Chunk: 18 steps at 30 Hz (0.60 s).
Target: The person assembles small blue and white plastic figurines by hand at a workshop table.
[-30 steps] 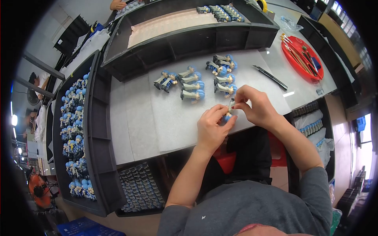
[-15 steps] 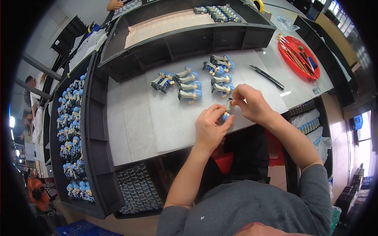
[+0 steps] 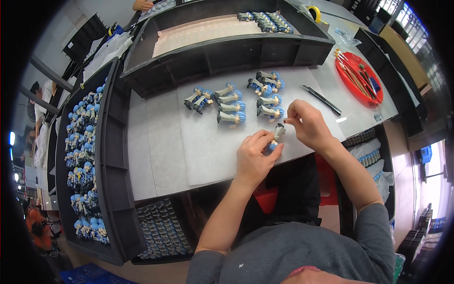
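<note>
My left hand (image 3: 254, 156) is closed round a small blue-haired figurine (image 3: 279, 132) near the table's front edge. The figurine's pale body and dark feet stick out above the fingers, while its blue head shows between them. Just right of the feet, my right hand (image 3: 309, 127) is pinched, with a tiny dark thing at its fingertips that I cannot make out. Beyond the hands, several like figurines (image 3: 231, 107) lie in a group on the white sheet (image 3: 208, 146). Another group of figurines (image 3: 270, 101) lies to its right, and a few more figurines (image 3: 198, 99) lie further left.
A black crate (image 3: 227, 59) with rows of figurines stands at the back. To the left is a tilted black crate (image 3: 116, 165) full of figurines. On the right lie a black craft knife (image 3: 322, 100) and a red tray (image 3: 354, 90) of brushes. Yellow tape (image 3: 315, 13) sits behind.
My right hand has drawn slightly away from the figurine's feet, which now show. My left hand keeps hold of the figurine. The whole view has shifted a little.
</note>
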### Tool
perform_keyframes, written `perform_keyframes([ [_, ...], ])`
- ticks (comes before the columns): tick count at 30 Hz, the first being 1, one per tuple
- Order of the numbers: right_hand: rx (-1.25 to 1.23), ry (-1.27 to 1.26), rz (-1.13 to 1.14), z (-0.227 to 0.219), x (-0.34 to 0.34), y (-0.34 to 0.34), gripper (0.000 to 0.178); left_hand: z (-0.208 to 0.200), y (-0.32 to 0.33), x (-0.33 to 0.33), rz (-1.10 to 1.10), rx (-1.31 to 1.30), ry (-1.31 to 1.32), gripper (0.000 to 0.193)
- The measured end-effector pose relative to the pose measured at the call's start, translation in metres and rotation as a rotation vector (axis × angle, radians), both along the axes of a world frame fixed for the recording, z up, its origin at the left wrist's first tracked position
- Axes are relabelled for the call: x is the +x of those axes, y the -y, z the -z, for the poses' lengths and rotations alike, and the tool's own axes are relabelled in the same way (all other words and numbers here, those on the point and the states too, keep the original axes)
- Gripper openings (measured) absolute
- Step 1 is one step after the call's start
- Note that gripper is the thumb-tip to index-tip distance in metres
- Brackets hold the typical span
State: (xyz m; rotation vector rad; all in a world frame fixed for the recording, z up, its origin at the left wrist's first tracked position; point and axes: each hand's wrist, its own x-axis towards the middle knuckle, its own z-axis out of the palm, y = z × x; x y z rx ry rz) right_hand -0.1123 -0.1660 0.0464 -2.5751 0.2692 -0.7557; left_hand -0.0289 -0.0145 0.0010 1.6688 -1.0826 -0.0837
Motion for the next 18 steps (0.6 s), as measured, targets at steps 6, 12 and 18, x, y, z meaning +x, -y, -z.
perform_keyframes([
  [6, 0.221, -0.045, -0.114, 0.002, -0.001, -0.009, 0.023, 0.002, -0.001, 0.001, 0.005, 0.002, 0.016, 0.027],
  [12, 0.198, -0.03, -0.063, 0.008, -0.002, -0.007, 0.02, 0.003, 0.0, 0.0, -0.001, -0.014, 0.035, 0.026],
  [18, 0.13, 0.0, -0.074, 0.004, -0.004, -0.014, 0.023, 0.005, 0.001, 0.0, -0.005, -0.021, 0.049, 0.026],
])
